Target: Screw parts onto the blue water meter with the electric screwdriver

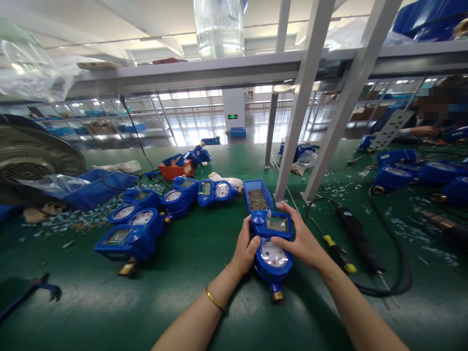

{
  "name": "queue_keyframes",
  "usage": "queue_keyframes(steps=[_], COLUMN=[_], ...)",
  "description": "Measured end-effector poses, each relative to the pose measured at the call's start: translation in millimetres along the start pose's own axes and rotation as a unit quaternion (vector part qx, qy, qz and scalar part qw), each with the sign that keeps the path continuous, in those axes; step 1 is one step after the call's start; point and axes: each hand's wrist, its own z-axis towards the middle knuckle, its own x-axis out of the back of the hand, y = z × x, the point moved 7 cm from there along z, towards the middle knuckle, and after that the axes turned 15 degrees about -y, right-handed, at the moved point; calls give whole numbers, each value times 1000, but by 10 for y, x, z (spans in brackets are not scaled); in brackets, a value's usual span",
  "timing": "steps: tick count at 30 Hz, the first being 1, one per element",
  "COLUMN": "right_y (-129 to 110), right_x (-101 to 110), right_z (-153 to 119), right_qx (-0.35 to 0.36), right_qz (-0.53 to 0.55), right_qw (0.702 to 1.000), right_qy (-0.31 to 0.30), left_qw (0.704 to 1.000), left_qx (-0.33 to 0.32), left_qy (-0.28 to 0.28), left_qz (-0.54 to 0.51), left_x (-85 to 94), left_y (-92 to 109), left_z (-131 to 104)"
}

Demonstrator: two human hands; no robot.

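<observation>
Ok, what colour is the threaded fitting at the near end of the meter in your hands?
Brass-gold, on the blue meter; the head view shows the fitting clearly.

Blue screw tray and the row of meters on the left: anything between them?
Head view: bare green mat between the blue screw tray and the nearest meter; both hands grip another meter.

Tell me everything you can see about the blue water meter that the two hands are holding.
The blue water meter lies flat on the green table, face up. Its body looks like glossy blue plastic. The far part carries a small rectangular display window; the near part has a round white dial under a clear cover. A brass-coloured threaded fitting sticks out at the near end. The left hand grips its left side, the right hand its right side and top.
</observation>
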Motion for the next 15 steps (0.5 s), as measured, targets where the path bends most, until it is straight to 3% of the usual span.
queue_keyframes(steps=[3,7,9,13,15], right_y=[-111,-84,-36,-65,-122], right_x=[-27,87,154,99,65], right_z=[114,83,64,86,67], right_qx=[35,58,45,24,24], right_qz=[-26,-31,-8,-3,-52], right_qw=[999,994,994,998,995], right_qy=[-27,92,104,-50,-86], left_qw=[1000,1000,999,999,999], left_qx=[-1,-9,-16,-19,-26], left_qy=[1,6,13,9,9], left_qz=[3,22,27,28,32], left_x=[-9,-59,-92,-145,-147], left_y=[4,50,91,147,169], left_z=[-17,-61,-88,-113,-112])
